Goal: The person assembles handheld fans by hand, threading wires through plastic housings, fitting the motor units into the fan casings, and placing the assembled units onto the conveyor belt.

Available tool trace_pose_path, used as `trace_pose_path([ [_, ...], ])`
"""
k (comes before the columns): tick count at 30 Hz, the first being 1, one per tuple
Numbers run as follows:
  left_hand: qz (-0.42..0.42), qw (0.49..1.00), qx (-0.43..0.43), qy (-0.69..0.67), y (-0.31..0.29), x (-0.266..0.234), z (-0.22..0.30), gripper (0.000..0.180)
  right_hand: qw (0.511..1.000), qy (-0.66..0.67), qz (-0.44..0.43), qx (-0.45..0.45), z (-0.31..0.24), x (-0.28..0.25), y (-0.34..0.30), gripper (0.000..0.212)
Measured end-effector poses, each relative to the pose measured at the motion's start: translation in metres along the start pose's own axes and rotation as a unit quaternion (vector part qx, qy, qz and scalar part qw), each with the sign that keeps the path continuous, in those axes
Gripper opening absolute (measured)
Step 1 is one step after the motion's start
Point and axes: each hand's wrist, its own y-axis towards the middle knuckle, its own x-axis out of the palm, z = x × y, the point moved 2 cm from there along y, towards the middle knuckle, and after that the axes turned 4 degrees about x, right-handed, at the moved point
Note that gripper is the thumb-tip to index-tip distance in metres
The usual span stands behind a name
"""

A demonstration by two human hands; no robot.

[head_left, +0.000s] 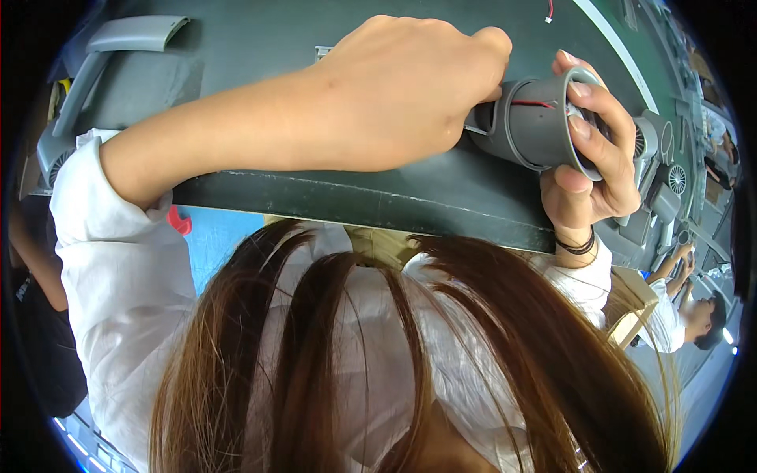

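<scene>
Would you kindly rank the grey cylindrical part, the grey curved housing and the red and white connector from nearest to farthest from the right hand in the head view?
From the right hand:
1. Grey cylindrical part: held in its grip.
2. Red and white connector: on the table, top edge.
3. Grey curved housing: far left, top corner.

Light is bright and even, soft rather than harsh, with no hard glare. A faint shadow lies on the dark green table (260,47) under the forearm in the upper middle. The white sleeve (118,260) at left is nearly washed out. Long brown hair (410,363) filling the lower half is close and slightly soft. Straight edges bow strongly, and the corners fall to black around the round picture.
</scene>
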Motion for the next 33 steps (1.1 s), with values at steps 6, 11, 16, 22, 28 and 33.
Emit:
trace_pose_path([
  [6,-0.045,0.999,-0.010,0.017,0.001,-0.003,0.002,0.019,0.999,0.029,-0.024,0.032,-0.003,0.000,-0.006,0.045],
  [11,0.056,0.989,0.062,0.124,-0.006,0.009,0.004,0.019,0.993,0.080,-0.021,0.082,-0.006,-0.002,-0.009,0.049],
  [16,0.063,0.990,0.053,0.111,-0.011,0.013,0.002,0.018,0.992,0.012,-0.075,0.096,-0.018,-0.003,-0.005,0.044],
  [22,0.067,0.984,0.049,0.155,-0.013,0.017,0.006,0.016,0.993,-0.028,-0.036,0.107,-0.024,0.001,-0.008,0.045],
  [28,0.096,0.973,0.070,0.197,-0.016,0.021,0.006,0.024,0.994,0.062,-0.027,0.089,-0.017,0.005,-0.006,0.041],
  [33,0.097,0.969,0.081,0.213,-0.019,0.019,0.009,0.030,0.990,0.106,-0.002,0.089,-0.007,0.003,-0.015,0.059],
])
